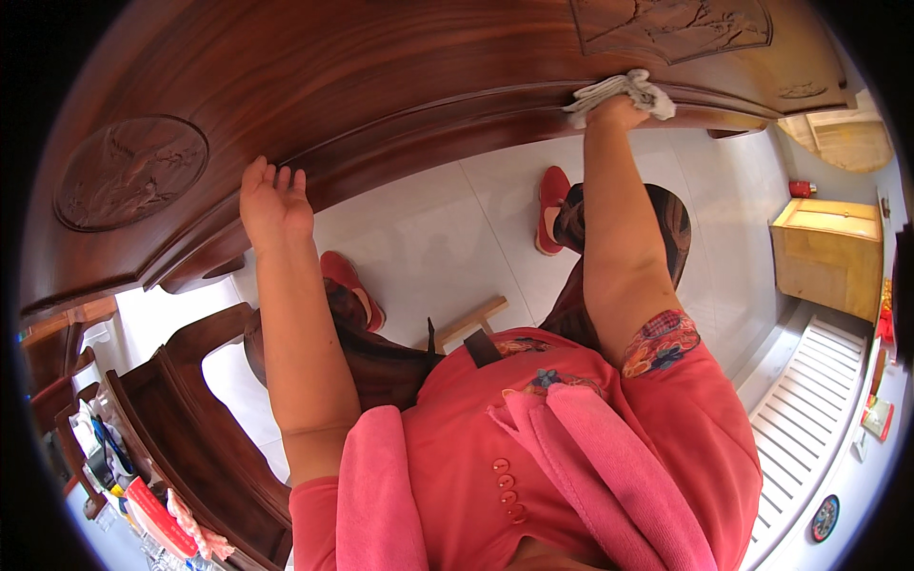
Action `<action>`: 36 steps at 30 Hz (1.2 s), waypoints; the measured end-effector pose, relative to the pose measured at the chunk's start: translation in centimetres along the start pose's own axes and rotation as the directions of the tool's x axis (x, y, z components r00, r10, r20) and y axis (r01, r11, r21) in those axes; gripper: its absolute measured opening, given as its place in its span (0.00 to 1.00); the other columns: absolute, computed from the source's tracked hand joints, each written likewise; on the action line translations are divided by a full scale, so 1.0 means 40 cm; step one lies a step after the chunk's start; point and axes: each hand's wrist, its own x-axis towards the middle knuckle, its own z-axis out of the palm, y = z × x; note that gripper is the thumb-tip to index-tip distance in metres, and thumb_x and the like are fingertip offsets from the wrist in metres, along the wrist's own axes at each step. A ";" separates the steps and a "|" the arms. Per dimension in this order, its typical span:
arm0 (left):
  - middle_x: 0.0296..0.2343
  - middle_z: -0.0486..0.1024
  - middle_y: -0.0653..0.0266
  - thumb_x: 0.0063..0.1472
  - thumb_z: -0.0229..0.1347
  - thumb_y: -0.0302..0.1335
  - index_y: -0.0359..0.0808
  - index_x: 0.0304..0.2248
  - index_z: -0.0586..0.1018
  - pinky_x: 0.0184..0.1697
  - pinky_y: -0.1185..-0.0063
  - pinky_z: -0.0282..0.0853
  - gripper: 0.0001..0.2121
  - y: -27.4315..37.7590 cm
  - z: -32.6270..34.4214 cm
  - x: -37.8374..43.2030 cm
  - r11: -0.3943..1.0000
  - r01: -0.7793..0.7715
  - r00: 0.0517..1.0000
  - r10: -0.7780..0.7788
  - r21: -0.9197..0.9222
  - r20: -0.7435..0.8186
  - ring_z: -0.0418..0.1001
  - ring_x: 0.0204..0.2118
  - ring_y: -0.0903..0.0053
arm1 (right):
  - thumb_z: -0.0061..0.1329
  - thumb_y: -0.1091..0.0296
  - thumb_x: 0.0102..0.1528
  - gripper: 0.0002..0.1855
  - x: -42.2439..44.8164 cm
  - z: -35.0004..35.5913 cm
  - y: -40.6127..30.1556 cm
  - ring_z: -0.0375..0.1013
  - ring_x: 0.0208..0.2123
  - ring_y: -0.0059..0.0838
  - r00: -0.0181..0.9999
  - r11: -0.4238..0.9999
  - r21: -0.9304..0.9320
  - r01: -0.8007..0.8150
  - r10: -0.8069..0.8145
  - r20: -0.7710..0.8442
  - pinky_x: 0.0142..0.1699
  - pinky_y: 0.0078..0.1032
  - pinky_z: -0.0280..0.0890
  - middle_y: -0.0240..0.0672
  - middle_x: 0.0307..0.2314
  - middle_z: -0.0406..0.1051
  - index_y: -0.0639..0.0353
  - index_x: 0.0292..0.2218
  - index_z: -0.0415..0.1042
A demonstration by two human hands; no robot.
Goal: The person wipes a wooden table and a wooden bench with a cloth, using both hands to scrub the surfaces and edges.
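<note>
A large dark wood furniture panel (400,78) with a moulded lower edge spans the top of the view. It bears an oval bird carving (132,173) at left and a framed carving (678,27) of branches at upper right. My right hand (615,113) presses a crumpled whitish cloth (646,94) onto the moulding below the framed carving. At the left, my left hand (277,203) rests by the same moulding, palm partly showing and fingers slightly apart. Nothing is seen in it; its fingertips meet the wood.
Pale floor tiles (443,228) lie under my red shoes. A light wooden frame piece (475,321) is near my waist. Left stands a dark wood chair (193,400), with a cluttered surface beyond. A yellow wooden cabinet (825,250) and white slatted panel (807,414) are right.
</note>
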 end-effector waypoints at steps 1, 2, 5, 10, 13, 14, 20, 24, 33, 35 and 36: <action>0.58 0.48 0.52 0.58 0.52 0.28 0.30 0.56 0.56 0.62 0.66 0.47 0.29 0.001 0.001 0.001 1.000 0.003 1.000 -0.003 -0.001 0.008 0.46 0.61 0.62 | 0.36 0.62 0.61 0.16 -0.021 -0.005 0.010 0.67 0.46 0.35 1.000 0.999 0.047 0.011 -0.013 0.028 0.48 0.34 0.66 0.38 0.49 0.62 0.59 0.47 0.57; 0.58 0.48 0.52 0.58 0.52 0.28 0.30 0.56 0.55 0.62 0.66 0.46 0.29 0.000 0.000 0.003 1.000 0.006 1.000 -0.006 -0.002 0.017 0.46 0.61 0.62 | 0.36 0.62 0.61 0.15 -0.061 -0.013 0.041 0.65 0.47 0.33 0.994 0.994 -0.047 0.103 -0.101 0.041 0.53 0.33 0.62 0.37 0.48 0.62 0.58 0.47 0.58; 0.58 0.47 0.52 0.59 0.52 0.29 0.30 0.56 0.55 0.62 0.66 0.46 0.29 0.006 -0.013 0.010 1.000 0.007 1.000 -0.006 -0.009 0.017 0.47 0.60 0.62 | 0.38 0.62 0.60 0.10 -0.230 -0.020 0.095 0.64 0.43 0.27 0.997 0.991 -0.131 -0.033 0.042 0.069 0.50 0.27 0.61 0.33 0.42 0.63 0.54 0.42 0.59; 0.58 0.48 0.53 0.59 0.52 0.29 0.31 0.56 0.56 0.61 0.66 0.47 0.28 0.002 0.004 0.003 0.999 0.023 0.999 -0.022 -0.025 0.034 0.48 0.60 0.62 | 0.38 0.61 0.60 0.11 -0.442 -0.068 0.204 0.63 0.42 0.28 0.939 0.999 -0.036 -0.033 0.043 0.340 0.51 0.28 0.59 0.30 0.37 0.62 0.52 0.43 0.59; 0.57 0.49 0.53 0.59 0.52 0.29 0.31 0.56 0.57 0.61 0.66 0.48 0.28 0.007 -0.014 0.013 0.999 0.018 1.000 -0.017 -0.034 0.009 0.49 0.59 0.62 | 0.41 0.69 0.57 0.19 -0.519 -0.083 0.180 0.62 0.48 0.32 0.955 0.774 -0.611 0.168 0.026 0.295 0.54 0.30 0.59 0.36 0.45 0.61 0.60 0.50 0.56; 0.57 0.49 0.53 0.59 0.52 0.29 0.31 0.56 0.57 0.61 0.66 0.48 0.28 0.009 -0.019 0.014 0.999 0.015 1.000 -0.015 -0.037 0.001 0.49 0.59 0.61 | 0.42 0.72 0.56 0.22 -0.536 -0.076 0.168 0.61 0.50 0.33 0.951 0.550 -0.800 0.239 0.034 0.308 0.55 0.31 0.58 0.38 0.48 0.61 0.62 0.52 0.55; 0.57 0.49 0.54 0.58 0.52 0.29 0.31 0.55 0.57 0.60 0.66 0.49 0.28 0.005 -0.004 0.008 0.999 0.029 1.000 -0.028 -0.045 0.010 0.50 0.59 0.61 | 0.37 0.69 0.58 0.16 -0.301 -0.087 0.175 0.67 0.46 0.35 0.940 0.946 -0.215 -0.243 0.284 0.188 0.50 0.33 0.64 0.37 0.45 0.65 0.55 0.49 0.62; 0.57 0.49 0.54 0.58 0.53 0.29 0.32 0.55 0.58 0.60 0.66 0.50 0.27 0.004 -0.012 0.009 0.999 0.019 1.000 -0.019 -0.037 0.008 0.50 0.58 0.60 | 0.33 0.65 0.61 0.17 -0.169 -0.055 0.107 0.69 0.45 0.37 0.954 0.942 -0.193 -0.274 0.292 0.068 0.47 0.33 0.67 0.38 0.45 0.67 0.57 0.49 0.63; 0.58 0.47 0.52 0.59 0.52 0.28 0.32 0.56 0.56 0.60 0.66 0.50 0.28 0.008 -0.010 -0.004 0.999 0.015 1.000 -0.015 -0.041 0.011 0.50 0.59 0.60 | 0.34 0.65 0.60 0.18 -0.128 -0.060 0.067 0.70 0.44 0.37 0.957 0.886 -0.374 -0.272 0.291 -0.007 0.45 0.31 0.69 0.39 0.46 0.67 0.60 0.50 0.63; 0.58 0.47 0.51 0.59 0.52 0.28 0.31 0.56 0.55 0.61 0.66 0.50 0.29 0.006 -0.010 0.003 0.998 0.036 0.999 -0.035 -0.052 0.022 0.49 0.59 0.59 | 0.35 0.65 0.60 0.18 -0.217 -0.061 0.086 0.70 0.43 0.35 0.972 0.852 -0.506 -0.138 0.213 0.094 0.45 0.30 0.69 0.39 0.44 0.68 0.61 0.50 0.63; 0.58 0.47 0.51 0.59 0.52 0.28 0.31 0.56 0.55 0.61 0.66 0.49 0.29 0.001 -0.001 0.006 0.997 0.053 0.998 -0.050 -0.057 0.037 0.49 0.59 0.59 | 0.36 0.66 0.60 0.18 -0.228 -0.092 0.115 0.71 0.42 0.34 0.971 0.830 -0.556 -0.044 0.166 0.171 0.44 0.29 0.69 0.38 0.43 0.69 0.62 0.50 0.63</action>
